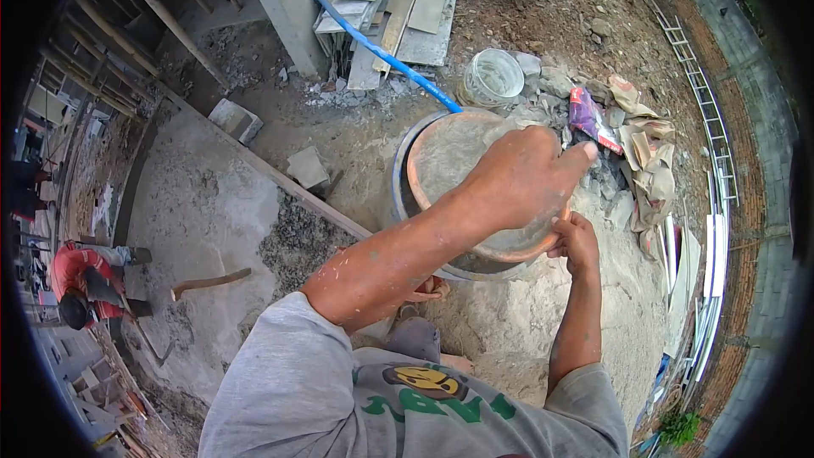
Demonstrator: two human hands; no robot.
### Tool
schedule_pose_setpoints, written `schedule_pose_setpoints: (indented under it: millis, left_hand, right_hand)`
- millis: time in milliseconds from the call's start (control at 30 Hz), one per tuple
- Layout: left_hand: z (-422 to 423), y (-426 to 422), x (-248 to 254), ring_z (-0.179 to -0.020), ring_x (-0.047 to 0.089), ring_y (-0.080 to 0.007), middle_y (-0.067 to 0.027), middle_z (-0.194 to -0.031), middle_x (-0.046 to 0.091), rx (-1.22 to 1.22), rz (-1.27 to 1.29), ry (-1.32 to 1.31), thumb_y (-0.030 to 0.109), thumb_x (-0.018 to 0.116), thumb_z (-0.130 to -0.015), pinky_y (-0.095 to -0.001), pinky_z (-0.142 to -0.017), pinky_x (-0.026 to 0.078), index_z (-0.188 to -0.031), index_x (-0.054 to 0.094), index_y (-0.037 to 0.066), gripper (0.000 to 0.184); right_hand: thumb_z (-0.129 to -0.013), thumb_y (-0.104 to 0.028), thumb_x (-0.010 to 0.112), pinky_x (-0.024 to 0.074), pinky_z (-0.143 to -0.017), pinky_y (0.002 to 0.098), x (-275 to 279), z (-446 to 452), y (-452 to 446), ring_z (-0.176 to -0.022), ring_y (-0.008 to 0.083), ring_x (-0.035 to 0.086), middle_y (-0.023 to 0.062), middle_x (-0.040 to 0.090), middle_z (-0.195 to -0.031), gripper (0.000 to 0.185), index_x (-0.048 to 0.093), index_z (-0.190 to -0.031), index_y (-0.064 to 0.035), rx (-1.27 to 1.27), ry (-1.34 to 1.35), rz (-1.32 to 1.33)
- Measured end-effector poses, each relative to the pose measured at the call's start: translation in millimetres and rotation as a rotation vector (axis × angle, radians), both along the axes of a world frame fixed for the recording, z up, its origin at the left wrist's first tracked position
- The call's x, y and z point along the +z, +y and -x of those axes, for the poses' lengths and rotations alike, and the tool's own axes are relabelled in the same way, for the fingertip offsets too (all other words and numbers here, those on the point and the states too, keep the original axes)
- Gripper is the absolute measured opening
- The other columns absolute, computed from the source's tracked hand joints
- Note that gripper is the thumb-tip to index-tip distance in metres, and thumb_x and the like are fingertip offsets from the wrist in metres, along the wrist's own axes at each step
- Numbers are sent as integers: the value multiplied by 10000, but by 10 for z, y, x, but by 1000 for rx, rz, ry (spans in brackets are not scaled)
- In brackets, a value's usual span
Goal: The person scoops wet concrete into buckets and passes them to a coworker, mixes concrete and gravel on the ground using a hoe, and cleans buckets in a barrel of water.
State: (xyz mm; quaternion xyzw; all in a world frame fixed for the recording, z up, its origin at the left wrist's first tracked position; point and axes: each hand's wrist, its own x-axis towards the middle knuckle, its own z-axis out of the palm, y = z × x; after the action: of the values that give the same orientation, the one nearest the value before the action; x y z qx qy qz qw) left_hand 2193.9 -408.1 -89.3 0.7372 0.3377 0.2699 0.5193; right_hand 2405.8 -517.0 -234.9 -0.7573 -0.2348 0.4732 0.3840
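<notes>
A round pan with an orange rim (412, 165) and grey, cement-like contents sits at the mouth of a blue-rimmed drum (397, 174). Whether its bottom is solid or mesh I cannot tell. My right hand (578, 242) is closed on the orange rim at its near right side, thumb on top. Reaching across from the left, my left hand (530, 171) is closed above the pan's right part, thumb pointing right. Its curled fingers face away, so what they hold, if anything, is hidden. My left forearm covers part of both rims.
A blue hose (373, 47) runs to the drum's far edge. Beyond stand a clear bucket (493, 78), rubble and torn paper sacks (651, 165). Boards (415, 8) are stacked behind. A wooden handle (210, 283) lies left, near a bending person in red (80, 276). A ladder (699, 76) lies right.
</notes>
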Motion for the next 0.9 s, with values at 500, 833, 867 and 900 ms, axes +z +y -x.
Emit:
schedule_pose_setpoints:
  millis: [500,833,867,900]
  left_hand:
    - [2800,-1468,495,-538,598,-394,-301,-558,536,258,-19,-323,327,572,-768,-450,-551,492,-585,528,-143,506]
    - [5638,-3079,-2308,-806,620,-410,-267,-788,617,793,259,35,400,574,-799,-470,-743,477,-842,560,-116,518]
    - [5884,-3250,-2593,-805,620,-412,-268,-794,619,907,264,78,399,569,-805,-476,-744,474,-860,565,-110,512]
    - [6247,-3422,-2792,-812,618,-413,-268,-803,621,990,376,96,398,565,-809,-477,-743,471,-888,570,-97,502]
  right_hand:
    - [-838,-173,549,481,-356,227,551,1936,-290,-451,178,588,134,638,-707,247,584,-926,55,412,-39,-211]
    - [-857,-178,569,532,-453,323,-2362,5631,-1161,-546,218,606,152,626,-860,295,530,-1089,1,509,416,417]
    - [-852,-168,574,532,-455,330,-2601,6135,-1276,-544,223,603,154,623,-865,294,530,-1090,0,506,459,444]
    - [-847,-157,580,531,-457,338,-2815,6631,-1364,-542,228,601,155,620,-871,294,531,-1091,0,563,444,475]
